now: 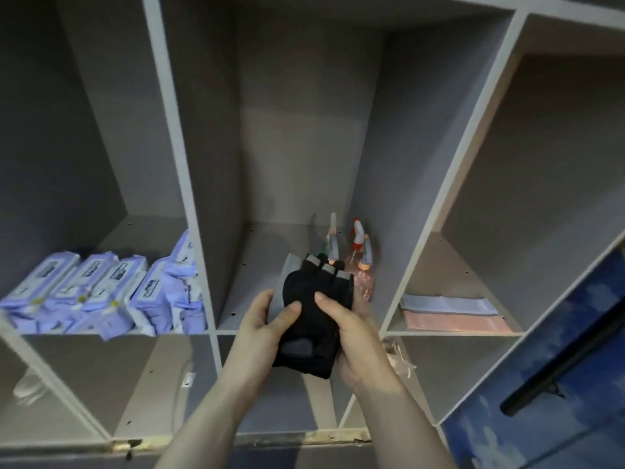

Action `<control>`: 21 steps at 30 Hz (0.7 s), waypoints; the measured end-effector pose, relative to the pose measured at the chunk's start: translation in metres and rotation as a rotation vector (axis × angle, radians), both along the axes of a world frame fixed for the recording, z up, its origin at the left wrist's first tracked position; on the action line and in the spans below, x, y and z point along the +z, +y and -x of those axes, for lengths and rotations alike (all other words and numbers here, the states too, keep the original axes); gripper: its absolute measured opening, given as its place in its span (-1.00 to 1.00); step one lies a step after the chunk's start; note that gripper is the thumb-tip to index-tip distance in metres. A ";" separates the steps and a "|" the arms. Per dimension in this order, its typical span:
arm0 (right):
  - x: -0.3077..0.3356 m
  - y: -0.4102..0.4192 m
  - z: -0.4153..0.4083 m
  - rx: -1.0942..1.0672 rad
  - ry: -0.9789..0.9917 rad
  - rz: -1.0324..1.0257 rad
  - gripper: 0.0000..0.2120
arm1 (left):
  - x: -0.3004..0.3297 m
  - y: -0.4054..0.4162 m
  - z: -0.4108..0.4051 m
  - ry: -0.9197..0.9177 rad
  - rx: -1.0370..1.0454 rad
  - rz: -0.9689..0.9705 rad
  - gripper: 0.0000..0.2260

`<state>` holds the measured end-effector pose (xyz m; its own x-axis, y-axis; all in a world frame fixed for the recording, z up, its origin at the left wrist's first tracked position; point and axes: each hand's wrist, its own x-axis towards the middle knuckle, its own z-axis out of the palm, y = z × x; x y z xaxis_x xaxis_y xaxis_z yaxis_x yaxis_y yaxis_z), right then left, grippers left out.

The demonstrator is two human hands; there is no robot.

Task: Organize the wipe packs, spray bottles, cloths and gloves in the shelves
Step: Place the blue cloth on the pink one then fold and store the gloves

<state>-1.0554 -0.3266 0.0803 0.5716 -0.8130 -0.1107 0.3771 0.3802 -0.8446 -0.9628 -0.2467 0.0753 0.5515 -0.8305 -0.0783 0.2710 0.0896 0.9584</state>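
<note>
Head view: both hands grip black gloves (fingerless, with grey trim) in front of the middle shelf compartment. The left hand curls round their left edge, thumb on top; the right hand clasps the right side, thumb pressing across.

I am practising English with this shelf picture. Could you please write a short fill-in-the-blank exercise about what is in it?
1. Both hands, left hand and right hand, hold black and grey ____.
2. The purple wipe packs stand in the ____ compartment.
3. The spray bottles stand in the ____ compartment.
4. The folded cloths lie in the ____ compartment.

Missing words: gloves; left; middle; right.
</note>
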 end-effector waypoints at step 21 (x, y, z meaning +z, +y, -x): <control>-0.021 0.215 -0.199 0.668 0.050 0.255 -0.55 | -0.019 0.271 -0.138 -0.124 0.747 -0.014 -0.52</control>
